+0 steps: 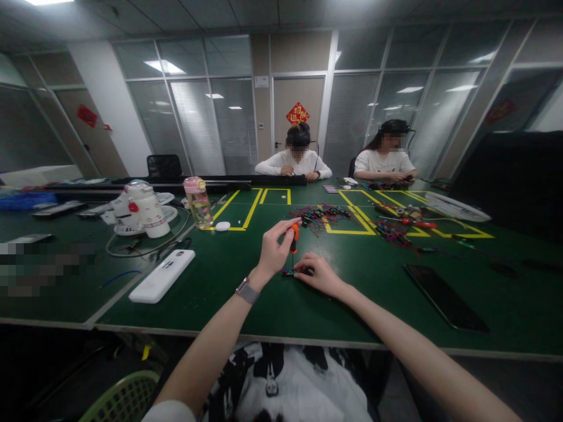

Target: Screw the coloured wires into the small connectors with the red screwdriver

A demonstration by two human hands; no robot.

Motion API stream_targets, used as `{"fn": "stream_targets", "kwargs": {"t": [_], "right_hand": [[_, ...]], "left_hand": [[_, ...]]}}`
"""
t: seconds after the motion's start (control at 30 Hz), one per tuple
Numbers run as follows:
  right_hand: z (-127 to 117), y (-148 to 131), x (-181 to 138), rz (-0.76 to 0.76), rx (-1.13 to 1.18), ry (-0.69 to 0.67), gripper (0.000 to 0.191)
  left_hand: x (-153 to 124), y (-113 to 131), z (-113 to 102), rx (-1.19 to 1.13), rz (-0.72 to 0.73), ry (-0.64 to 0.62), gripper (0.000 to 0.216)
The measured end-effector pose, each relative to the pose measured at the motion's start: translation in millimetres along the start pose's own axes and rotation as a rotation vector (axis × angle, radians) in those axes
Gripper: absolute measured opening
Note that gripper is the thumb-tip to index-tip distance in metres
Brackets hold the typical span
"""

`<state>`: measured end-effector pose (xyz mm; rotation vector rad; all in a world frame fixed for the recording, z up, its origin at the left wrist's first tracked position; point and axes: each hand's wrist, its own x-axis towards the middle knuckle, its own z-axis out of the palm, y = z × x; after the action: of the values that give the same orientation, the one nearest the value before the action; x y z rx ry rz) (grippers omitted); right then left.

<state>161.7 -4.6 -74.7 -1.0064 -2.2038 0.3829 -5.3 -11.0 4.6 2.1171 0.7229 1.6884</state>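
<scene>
Left hand (273, 251) gripping upright screwdriver (294, 240), right hand (319, 274) pinning small part (291, 272), table edge (281, 339) near.

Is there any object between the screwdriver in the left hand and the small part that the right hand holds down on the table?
Nothing visible does. The left hand holds the orange screwdriver upright, its shaft pointing down at the small part on the green table. The right hand presses the part from the right side, beside the tip.

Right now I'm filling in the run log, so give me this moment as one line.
left hand: holds orange-handled screwdriver upright | right hand: presses small part on green table | nearby: wire pile
</scene>
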Motion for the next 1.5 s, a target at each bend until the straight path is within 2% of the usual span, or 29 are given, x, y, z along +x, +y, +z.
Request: {"fn": "stream_targets", "kwargs": {"t": [0.2,0.53,0.77,0.93,1.03,1.23,1.5], "right_hand": [[1.9,0.4,1.1,0.019,0.038,0.004,0.009],[1.5,-2.8,2.0,0.083,0.042,0.013,0.004],[0.6,-3.5,2.0,0.095,0.042,0.007,0.006],[0.0,-3.5,1.8,0.077,0.027,-0.005,0.010],[0.0,-3.8,1.6,0.074,0.012,-0.005,0.014],[-0.5,-2.2,0.9,0.076,0.015,-0.009,0.012],[-2.9,-0.9,0.6,0.070,-0.007,-0.032,0.011]], "left_hand": [[0.2,0.4,0.9,0.012,0.007,-0.009,0.028],[0.6,2.1,2.9,0.109,0.050,0.054,0.017],[0.9,1.6,0.2,0.008,0.007,-0.010,0.027],[0.7,-0.1,0.6,-0.020,-0.027,-0.012,0.027],[0.8,0.9,1.8,0.022,0.002,0.017,0.024],[1.0,1.4,2.7,0.112,0.066,0.052,0.017],[1.2,5.5,0.6,0.040,0.046,-0.004,0.026]]}}
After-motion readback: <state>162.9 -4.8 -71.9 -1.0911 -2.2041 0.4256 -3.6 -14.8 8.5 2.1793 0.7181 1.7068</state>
